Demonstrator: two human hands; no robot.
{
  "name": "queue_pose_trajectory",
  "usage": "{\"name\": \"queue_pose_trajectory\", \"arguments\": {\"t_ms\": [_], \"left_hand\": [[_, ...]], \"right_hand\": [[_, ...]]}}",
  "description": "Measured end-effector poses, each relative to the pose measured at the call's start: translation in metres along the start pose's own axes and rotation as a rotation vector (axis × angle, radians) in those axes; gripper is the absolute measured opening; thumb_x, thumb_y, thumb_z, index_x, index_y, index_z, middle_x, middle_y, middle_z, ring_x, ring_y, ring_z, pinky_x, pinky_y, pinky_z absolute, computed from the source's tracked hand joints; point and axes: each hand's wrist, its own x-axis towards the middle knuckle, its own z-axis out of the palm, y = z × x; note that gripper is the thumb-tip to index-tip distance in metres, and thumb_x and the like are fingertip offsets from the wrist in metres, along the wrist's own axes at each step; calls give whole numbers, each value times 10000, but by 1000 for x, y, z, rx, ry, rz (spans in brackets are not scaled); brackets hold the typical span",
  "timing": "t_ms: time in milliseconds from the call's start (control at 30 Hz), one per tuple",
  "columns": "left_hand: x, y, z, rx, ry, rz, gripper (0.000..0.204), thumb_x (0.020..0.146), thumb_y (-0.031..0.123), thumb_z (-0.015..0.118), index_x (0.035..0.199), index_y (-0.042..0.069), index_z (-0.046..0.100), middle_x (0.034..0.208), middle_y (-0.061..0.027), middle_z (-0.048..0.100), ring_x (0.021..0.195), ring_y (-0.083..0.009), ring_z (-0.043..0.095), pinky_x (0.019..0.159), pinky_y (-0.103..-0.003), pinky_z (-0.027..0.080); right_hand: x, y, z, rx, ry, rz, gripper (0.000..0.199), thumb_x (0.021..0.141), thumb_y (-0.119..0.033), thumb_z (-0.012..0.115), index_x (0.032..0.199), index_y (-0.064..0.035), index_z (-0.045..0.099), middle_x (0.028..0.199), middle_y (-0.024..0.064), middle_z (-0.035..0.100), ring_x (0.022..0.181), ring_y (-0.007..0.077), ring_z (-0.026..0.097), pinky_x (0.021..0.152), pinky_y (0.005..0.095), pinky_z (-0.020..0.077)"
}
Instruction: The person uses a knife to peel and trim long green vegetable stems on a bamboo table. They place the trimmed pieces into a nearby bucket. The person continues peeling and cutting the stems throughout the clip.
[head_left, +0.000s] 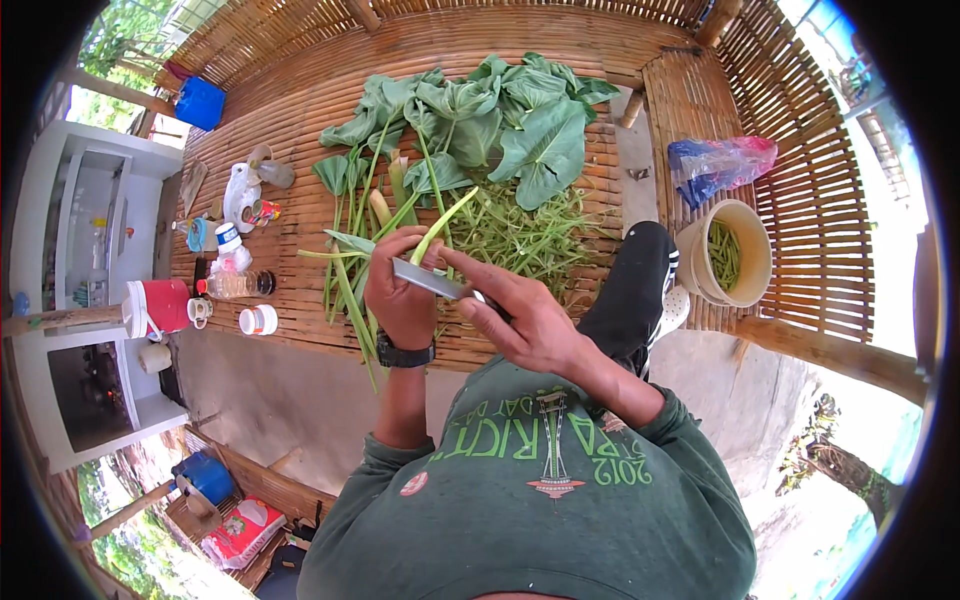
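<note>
My left hand (400, 290), with a dark watch on its wrist, is closed around a pale green leaf stalk (440, 228) whose end points up and to the right. In my right hand (525, 315) is a knife (428, 278), its blade lying across by the left fingers, close to the stalk. Just beyond my hands, long green stalks (352, 300) lie on the bamboo platform (290, 130). A heap of thin green peelings (525, 235) spreads to their right. Large green leaves (545, 150) are piled behind the heap.
A cream bucket (752, 225) holding cut green pieces (723, 255) stands at the right, near a plastic bag (722, 165). On the platform's left are a bottle (240, 284), a white-lidded jar (258, 320) and a red jug (165, 305). My bent knee (640, 270) rises beside the peelings.
</note>
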Motion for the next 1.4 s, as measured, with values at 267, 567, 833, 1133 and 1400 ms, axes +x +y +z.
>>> {"name": "queue_pose_trajectory", "arguments": {"t_ms": [267,567,833,1133,1400], "left_hand": [[-5,-6,-1,-18,-22,55,226,883,-46,748,1089,-33,656,1163,-170,716,1023,-225,713,900,-328,590],[-9,-5,4,-138,-8,-54,217,899,-59,773,1081,-28,659,1156,-146,720,1002,-181,708,854,-297,602],[6,-7,-28,-479,196,-394,191,971,10,731,1134,16,632,1096,-110,739,942,-169,714,755,-314,632],[19,-41,-65,-717,334,-574,174,1018,151,714,1151,65,643,1060,-97,758,932,-215,749,731,-308,608],[9,-46,-50,-653,311,-585,153,1005,134,729,1114,63,647,1028,-77,748,925,-210,745,705,-317,604]], "right_hand": [[2,5,6,16,27,-72,547,1072,-277,568,1570,-77,461,1153,197,690,996,369,688,861,441,550],[3,18,10,307,113,101,457,1095,-294,558,1473,-40,588,1141,130,723,907,202,666,806,365,531],[1,110,-66,337,543,590,418,1094,-375,540,1007,-15,733,776,-5,590,613,77,456,540,275,381],[-37,218,-113,-249,742,465,415,1053,-397,592,1150,-6,694,807,123,674,653,253,627,619,397,481],[-6,107,-71,-584,467,414,253,988,-270,655,1061,-29,675,876,215,722,836,426,702,739,507,532]]}}
